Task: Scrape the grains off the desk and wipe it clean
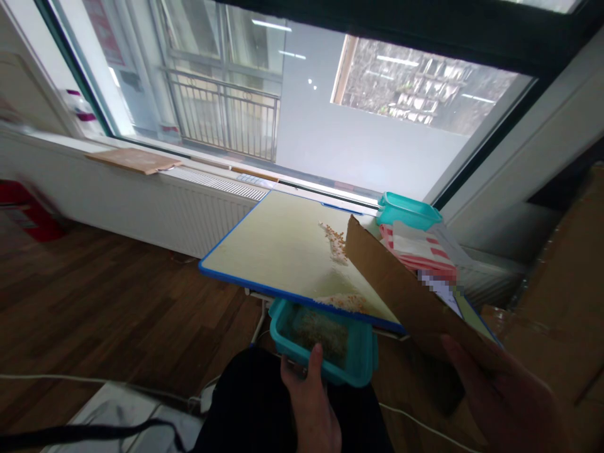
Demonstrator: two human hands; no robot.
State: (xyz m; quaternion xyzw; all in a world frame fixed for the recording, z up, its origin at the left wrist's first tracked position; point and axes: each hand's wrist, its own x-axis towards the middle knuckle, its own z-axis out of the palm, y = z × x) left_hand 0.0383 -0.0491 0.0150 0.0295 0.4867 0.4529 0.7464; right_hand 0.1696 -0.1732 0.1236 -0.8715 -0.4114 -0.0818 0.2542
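Note:
With my left hand [309, 387] I hold a teal plastic basin [361, 371] by its near rim, thumb over the edge. The basin sits just under the front edge of a pale yellow table [264, 239] with blue edging, and fine brownish bits lie in its bottom. My right hand [504, 390] grips a flat piece of brown cardboard [401, 277], which slants across the tabletop. Left of the cardboard is a small pile of pale grains with orange bits [336, 242]. A second pile of grains [346, 303] lies along the front edge, above the basin.
Another teal basin [410, 211] stands at the table's back right, beside a folded red-and-white cloth [418, 248]. A radiator [189, 207] and window are behind. Cardboard boxes [561, 302] stand on the right. A red fire extinguisher [31, 211] and a cable [94, 379] are at left.

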